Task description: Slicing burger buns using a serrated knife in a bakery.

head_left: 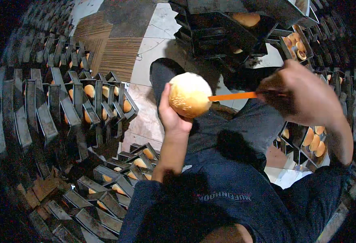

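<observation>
A round bun [190, 95] with sesame seeds on its golden crust rests in my left hand [173, 114], which is wrapped around its left side and underside. My right hand [293, 94] is blurred and grips what looks like a knife with a flat orange blade [234, 96]. The blade's far end meets the right side of the bun; whether it has gone into the bread, I cannot tell. The knife's handle is mostly hidden in my fist. Both hands are above my legs, in dark trousers [241, 124].
Stacked dark metal baking trays [52, 103] holding buns crowd the left side. More trays [105, 209] lie at lower left. Another tray stack [208, 39] stands ahead. At right are trays of buns [314, 142] and a bun-filled tray [309, 57]. Brown striped mats [120, 56] cover some floor tiles.
</observation>
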{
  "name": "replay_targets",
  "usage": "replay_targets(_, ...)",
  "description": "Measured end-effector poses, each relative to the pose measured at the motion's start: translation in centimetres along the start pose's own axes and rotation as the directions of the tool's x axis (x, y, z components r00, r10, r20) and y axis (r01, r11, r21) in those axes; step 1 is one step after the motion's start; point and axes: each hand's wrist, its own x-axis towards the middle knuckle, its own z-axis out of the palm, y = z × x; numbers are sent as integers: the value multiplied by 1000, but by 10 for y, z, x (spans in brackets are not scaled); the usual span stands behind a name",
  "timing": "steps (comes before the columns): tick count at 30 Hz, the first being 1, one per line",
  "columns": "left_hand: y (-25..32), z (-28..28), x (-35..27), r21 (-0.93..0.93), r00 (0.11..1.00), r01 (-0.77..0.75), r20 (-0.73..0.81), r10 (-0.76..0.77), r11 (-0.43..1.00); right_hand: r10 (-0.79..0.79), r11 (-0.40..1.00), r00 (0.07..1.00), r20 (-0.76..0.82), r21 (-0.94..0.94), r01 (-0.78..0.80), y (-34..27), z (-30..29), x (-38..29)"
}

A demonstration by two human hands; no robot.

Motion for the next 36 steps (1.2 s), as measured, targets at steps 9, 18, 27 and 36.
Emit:
replay_targets(9,5,-2,9,-87,997,-27,-80,20,996,-33,996,998,-49,76,37,-3,25,7)
replay_targets(18,16,1,14,-160,970,-55,-241,15,986,-34,989,999,-18,145,36,-8,42,15)
replay_targets(27,22,-6,21,-174,955,-101,-294,46,980,-103,983,990,-99,145,117,-8,72,14)
replay_targets(36,39,-7,15,-111,957,-74,-288,39,991,368,642,923,-111,748,-166,9,93,-9)
